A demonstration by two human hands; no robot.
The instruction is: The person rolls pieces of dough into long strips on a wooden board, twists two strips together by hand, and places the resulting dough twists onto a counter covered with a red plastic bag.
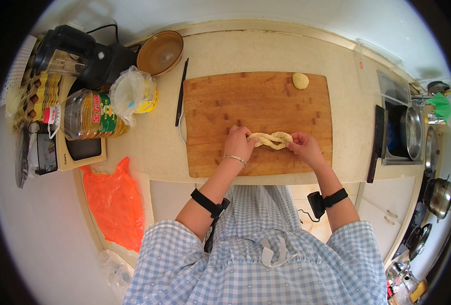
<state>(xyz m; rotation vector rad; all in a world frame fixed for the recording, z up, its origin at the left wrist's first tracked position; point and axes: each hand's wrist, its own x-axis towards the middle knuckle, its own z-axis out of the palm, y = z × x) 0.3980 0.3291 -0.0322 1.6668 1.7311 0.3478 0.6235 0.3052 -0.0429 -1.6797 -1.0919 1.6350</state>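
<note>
A twisted rope of pale dough [274, 138] lies near the front of a wooden cutting board [248, 103]. Its strands cross each other, with a gap between them toward the right. My left hand [240, 141] pinches the left end between thumb and fingers. At the right end, the thumb and fingertips of my right hand [305, 148] grip the dough where the strands meet. A small round ball of dough [300, 81] sits by itself at the board's far right corner.
Black chopsticks [182, 91] lie left of the board. A cleaver [377, 143] rests on the right, beside the sink [397, 160]. Farther left stand an oil jug [94, 114], a brown bowl [160, 53] and a black blender [107, 57]. An orange plastic bag [115, 206] hangs at the counter front.
</note>
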